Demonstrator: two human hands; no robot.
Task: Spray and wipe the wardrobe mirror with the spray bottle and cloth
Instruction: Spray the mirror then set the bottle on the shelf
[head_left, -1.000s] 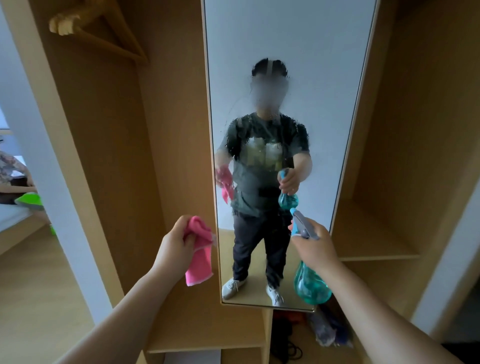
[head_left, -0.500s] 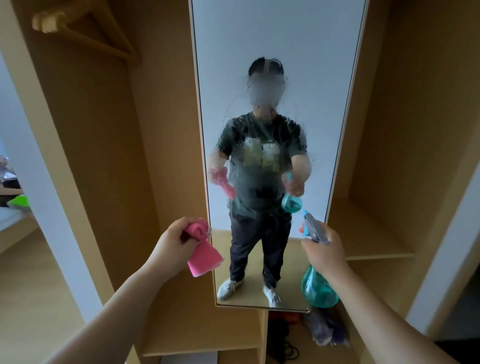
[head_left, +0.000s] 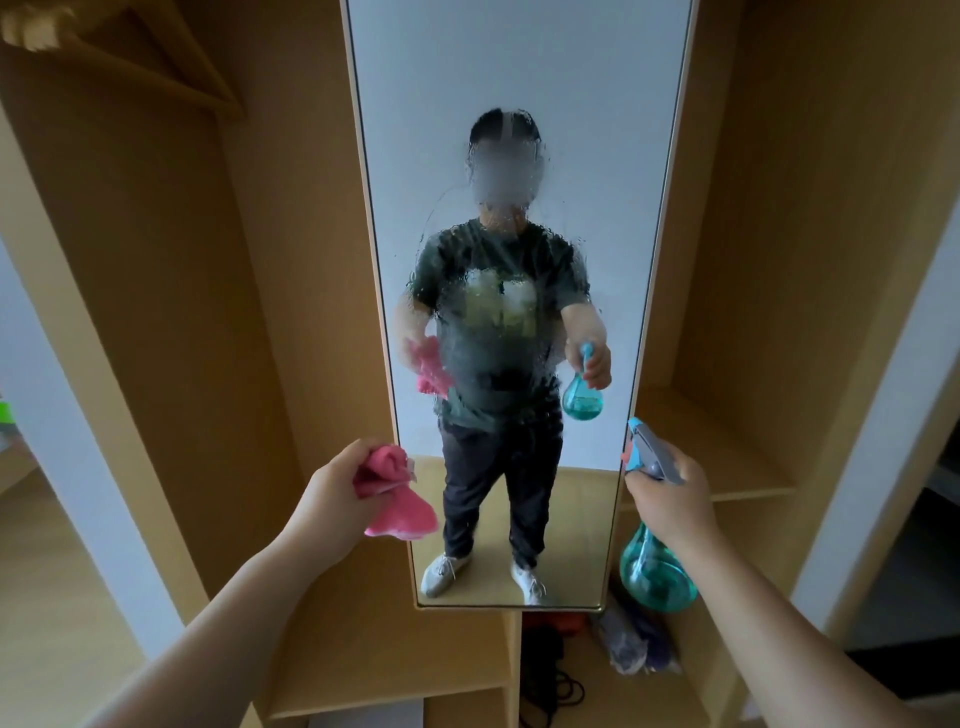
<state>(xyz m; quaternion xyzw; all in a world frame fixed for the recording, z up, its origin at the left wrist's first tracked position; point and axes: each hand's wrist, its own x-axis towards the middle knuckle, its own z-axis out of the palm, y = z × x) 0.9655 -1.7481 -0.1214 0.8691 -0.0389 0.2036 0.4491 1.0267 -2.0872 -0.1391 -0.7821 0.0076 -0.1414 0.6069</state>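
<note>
Centrally, a tall narrow mirror (head_left: 519, 130) stands upright in a pale frame, mounted between the open compartments of a light wood wardrobe (head_left: 208, 312). Fine droplets and a few thin run lines film the middle band of the glass, most densely over the reflected torso; the upper glass looks dry.

Left hand (head_left: 332, 493): raised just in front of the mirror's lower left edge, fingers curled round a bunched pink cloth (head_left: 397, 493). One loose corner of the cloth hangs below the fist and overlaps the mirror frame. Whether the cloth touches the glass cannot be told.

Right hand (head_left: 670, 493): held just beyond the mirror's lower right edge, fingers wrapped round the neck of the spray bottle (head_left: 655, 566). The bottle hangs upright beneath the hand; its rounded teal body is translucent, with liquid inside. The grey and blue spray head (head_left: 647, 452) rises above the knuckles, its nozzle aimed toward the mirror's right edge.

Reflection: a person standing, arms forward, with the pink cloth and teal bottle shown in mirrored positions.

Surroundings: a wooden hanger (head_left: 130, 62) hangs in the upper left compartment. Below the mirror, a dark cable (head_left: 550, 696) and bundled bluish items (head_left: 634, 649) lie in a lower compartment.
</note>
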